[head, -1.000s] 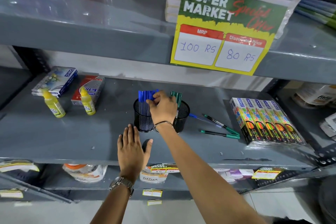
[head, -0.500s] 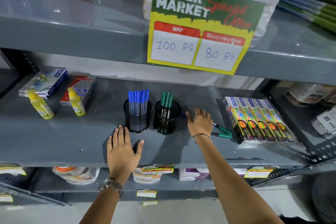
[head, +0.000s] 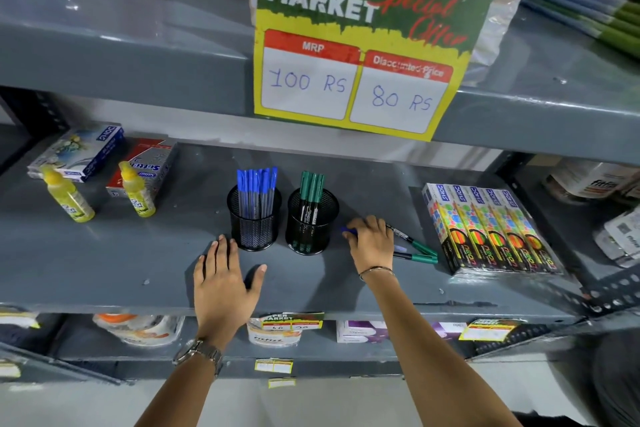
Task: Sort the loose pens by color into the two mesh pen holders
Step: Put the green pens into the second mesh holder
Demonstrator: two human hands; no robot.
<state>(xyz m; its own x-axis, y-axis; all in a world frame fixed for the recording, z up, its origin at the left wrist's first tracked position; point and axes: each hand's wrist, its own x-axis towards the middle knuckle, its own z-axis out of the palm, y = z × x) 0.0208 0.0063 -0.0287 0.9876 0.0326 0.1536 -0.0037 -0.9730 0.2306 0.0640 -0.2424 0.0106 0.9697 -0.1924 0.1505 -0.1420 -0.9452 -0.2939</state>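
Two black mesh pen holders stand side by side on the grey shelf (head: 104, 263). The left holder (head: 254, 222) carries several blue pens (head: 256, 181). The right holder (head: 312, 226) carries green pens (head: 312, 184). My right hand (head: 370, 243) lies on the shelf just right of the green holder, fingers curled over a blue pen (head: 347, 230) whose tip pokes out to the left. Two loose green pens (head: 417, 251) lie under and to the right of that hand. My left hand (head: 221, 282) rests flat on the shelf in front of the blue holder, holding nothing.
Neon marker boxes (head: 491, 229) lie at the right of the shelf, close to the loose pens. Two yellow glue bottles (head: 67, 194) and two flat boxes (head: 78, 152) sit at the left. A price sign (head: 353, 45) hangs from the shelf above.
My right hand left the blue holder, swung right past the green holder and came down on the loose pens, curling over a blue one. My left hand stayed flat.
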